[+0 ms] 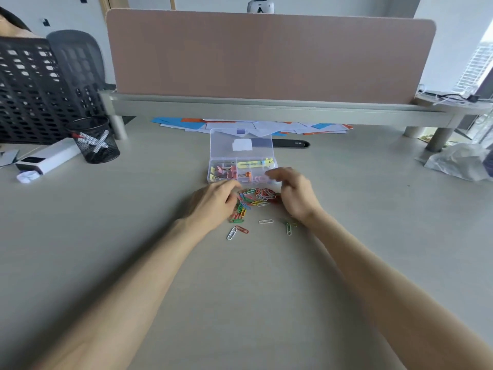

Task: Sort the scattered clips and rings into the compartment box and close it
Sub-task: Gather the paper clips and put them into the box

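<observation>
Centrally, left hand [213, 202], right hand [296, 194] flank clip pile [256, 196] at box [222, 145] edge.

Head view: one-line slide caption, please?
Left hand and right hand flank heaped coloured paper clips on the grey desk before an open clear plastic compartment box.

grey desk [106, 236], pink divider [266, 54], bright window [477, 65]

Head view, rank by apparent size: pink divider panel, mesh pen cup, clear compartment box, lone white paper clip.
1. pink divider panel
2. clear compartment box, lid open; only slightly larger than the cup
3. mesh pen cup
4. white paper clip
</observation>
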The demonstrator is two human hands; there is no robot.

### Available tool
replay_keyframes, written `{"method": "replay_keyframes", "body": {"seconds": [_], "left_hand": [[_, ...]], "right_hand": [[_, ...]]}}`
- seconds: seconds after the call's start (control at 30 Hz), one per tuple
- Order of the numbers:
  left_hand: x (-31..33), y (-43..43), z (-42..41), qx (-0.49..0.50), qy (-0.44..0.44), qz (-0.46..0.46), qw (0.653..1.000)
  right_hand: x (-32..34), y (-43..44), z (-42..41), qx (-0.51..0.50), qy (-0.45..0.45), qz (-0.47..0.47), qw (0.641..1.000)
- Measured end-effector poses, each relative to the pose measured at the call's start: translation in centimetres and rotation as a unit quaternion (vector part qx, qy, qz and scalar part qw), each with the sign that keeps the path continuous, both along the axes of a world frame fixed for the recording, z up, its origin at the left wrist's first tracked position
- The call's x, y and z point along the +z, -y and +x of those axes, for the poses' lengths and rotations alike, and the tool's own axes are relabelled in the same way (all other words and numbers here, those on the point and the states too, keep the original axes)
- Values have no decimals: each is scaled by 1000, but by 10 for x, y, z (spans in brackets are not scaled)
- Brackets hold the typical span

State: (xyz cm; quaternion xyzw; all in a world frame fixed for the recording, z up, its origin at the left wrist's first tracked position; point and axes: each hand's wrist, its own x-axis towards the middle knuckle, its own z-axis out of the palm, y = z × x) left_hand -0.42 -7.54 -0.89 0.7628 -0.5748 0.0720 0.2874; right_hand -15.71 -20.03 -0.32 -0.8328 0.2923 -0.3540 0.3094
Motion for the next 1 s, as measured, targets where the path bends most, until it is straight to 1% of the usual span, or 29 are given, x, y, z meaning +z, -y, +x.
{"method": "replay_keyframes", "body": {"seconds": [0.03, 0.1, 0.13, 0.2, 0.27, 0.33, 0.37, 0.4, 0.43, 0.5, 0.53, 0.57, 0.63, 0.67, 0.7, 0.77, 0.83, 0.9, 1.0], "left_hand": [[-2, -2, 3, -13, -27, -13, 999], [-4, -11, 13, -65, -49, -24, 996], [-5, -17, 17, -96, -44, -4, 994], [-3, -30, 20, -138, -24, 87, 986], [-3, -37, 19, -150, 20, 145, 978], [-2, -36, 15, -147, 47, 163, 974], [-2, -34, 14, -144, 50, 171, 973], [-1, -30, 12, -143, 51, 177, 972], [0, -26, 11, -141, 51, 184, 972], [1, -18, 8, -133, 51, 186, 972], [1, -16, 7, -131, 48, 176, 974], [0, -14, 6, -131, 40, 160, 978], [-1, -15, 7, -138, 6, 112, 984], [-3, -17, 9, -140, -16, 85, 986], [-4, -18, 10, -137, -38, 63, 988], [-3, -18, 9, -114, -56, 60, 990], [-3, -13, 6, -106, -23, 83, 991], [-3, -7, 4, -129, 3, 86, 988], [-6, -4, 9, -151, -42, 59, 986]], "right_hand": [[4, 1, -7, -12, 45, 60, 997], [6, 7, -27, -30, 105, 139, 984], [6, 11, -37, -36, 116, 166, 979], [5, 13, -50, -38, 97, 194, 975], [3, 9, -53, -18, 34, 168, 985], [0, 0, -50, 4, -107, 75, 991], [-1, -6, -46, 20, -180, 20, 983], [-1, -13, -43, 37, -231, -17, 972], [-1, -17, -38, 55, -253, -28, 965], [0, -21, -28, 83, -253, -18, 964], [0, -21, -22, 92, -234, 5, 968], [0, -20, -17, 97, -193, 48, 975], [1, -15, -14, 101, -75, 158, 979], [0, -11, -15, 89, -33, 185, 978], [-1, -8, -17, 72, -22, 181, 981], [-2, -7, -16, 58, -55, 161, 984], [-3, -11, -9, 65, -104, 145, 982], [-1, -15, -4, 64, -144, 113, 981], [1, -13, -1, 83, -117, 96, 985]]}}
